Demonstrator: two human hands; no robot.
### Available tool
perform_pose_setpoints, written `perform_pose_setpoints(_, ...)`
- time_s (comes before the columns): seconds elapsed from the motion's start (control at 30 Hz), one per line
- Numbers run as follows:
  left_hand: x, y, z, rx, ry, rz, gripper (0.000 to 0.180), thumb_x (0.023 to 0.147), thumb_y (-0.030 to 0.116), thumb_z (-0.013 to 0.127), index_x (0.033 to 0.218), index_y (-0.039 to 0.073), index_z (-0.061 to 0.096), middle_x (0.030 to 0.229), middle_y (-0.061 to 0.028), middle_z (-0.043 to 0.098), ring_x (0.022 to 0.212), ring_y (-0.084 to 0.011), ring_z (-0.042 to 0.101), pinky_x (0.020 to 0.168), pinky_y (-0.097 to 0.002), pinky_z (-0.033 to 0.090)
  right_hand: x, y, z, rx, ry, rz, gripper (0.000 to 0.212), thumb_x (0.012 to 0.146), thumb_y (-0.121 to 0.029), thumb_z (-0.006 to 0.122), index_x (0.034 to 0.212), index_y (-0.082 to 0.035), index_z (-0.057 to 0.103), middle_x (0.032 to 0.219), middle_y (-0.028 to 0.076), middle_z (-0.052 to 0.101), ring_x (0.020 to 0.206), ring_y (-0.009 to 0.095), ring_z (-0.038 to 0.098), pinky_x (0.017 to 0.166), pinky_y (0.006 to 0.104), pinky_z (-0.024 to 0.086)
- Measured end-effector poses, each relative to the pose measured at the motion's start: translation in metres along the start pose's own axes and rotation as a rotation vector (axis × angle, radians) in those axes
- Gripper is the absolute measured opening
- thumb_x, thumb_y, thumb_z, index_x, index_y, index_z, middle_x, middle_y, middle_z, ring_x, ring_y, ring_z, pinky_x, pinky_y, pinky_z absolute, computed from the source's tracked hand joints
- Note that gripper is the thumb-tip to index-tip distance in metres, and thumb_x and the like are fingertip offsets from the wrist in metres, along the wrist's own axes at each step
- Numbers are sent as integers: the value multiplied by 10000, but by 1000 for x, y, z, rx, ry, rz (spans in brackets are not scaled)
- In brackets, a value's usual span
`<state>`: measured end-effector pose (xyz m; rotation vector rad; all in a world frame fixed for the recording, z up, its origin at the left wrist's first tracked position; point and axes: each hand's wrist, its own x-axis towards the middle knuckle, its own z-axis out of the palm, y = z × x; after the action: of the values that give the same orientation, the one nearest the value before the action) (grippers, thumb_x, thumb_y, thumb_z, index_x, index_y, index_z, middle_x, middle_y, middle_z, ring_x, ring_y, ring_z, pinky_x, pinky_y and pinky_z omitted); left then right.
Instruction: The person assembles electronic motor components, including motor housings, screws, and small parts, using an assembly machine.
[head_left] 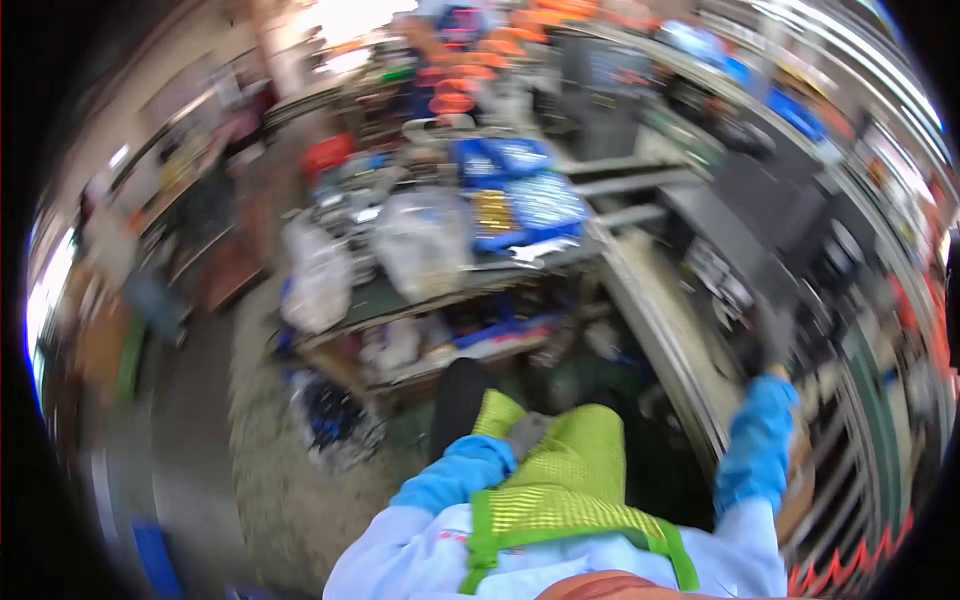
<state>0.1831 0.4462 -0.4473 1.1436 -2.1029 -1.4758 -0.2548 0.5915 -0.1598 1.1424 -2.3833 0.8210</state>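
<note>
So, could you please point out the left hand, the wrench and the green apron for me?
Left hand (528, 434): head view, middle of the grey glove.
Wrench (544, 251): head view, on its shank, slightly blurred.
Green apron (572, 455): head view, on the part over the legs.

Bags on workbench, bins right of bags
</note>
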Motion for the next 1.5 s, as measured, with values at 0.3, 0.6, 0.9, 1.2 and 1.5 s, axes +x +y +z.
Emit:
perform_pose_setpoints(0.3,-8,18,7,-28,-58,-114,475,848,478,529,1004,37,612,932,-156,646,875,-307,616,776,-407,471,33,72,6,6,39,32,745,879,-328,550,1416,23,172,1351,266,389,1218,367,426,971,370,371)
perform_pose_setpoints(0.6,6,-4,18,-29,1,-75,459,851,460,536,1013,37,612,942,-170,646,900,-324,614,789,-418,471,23,25,-10,93,-20,227,778,885,-354,532,1444,-35,97,1380,284,339,1235,381,410,987,377,361)
perform_pose_setpoints(0.9,-4,6,12,-30,-29,-75,482,836,475,525,1015,38,622,1010,-187,634,967,-348,592,843,-429,456,1,-22,-18,203,159,139,748,883,-328,537,1458,-95,119,1385,245,363,1225,351,434,969,361,382)
perform_pose_setpoints(1.2,-4,7,10,-5,-55,-36,487,837,465,521,1017,24,618,1003,-201,631,962,-355,591,837,-428,458,18,19,5,518,-22,446,866,843,-431,587,1455,-62,97,1435,221,288,1247,288,411,938,334,411)
perform_pose_setpoints(1.5,-3,9,10,4,-65,-50,487,835,460,525,1033,26,619,1017,-198,629,970,-354,588,845,-427,453,21,7,8,454,103,341,913,831,-464,581,1444,-5,85,1452,213,258,1249,283,403,1009,331,337)
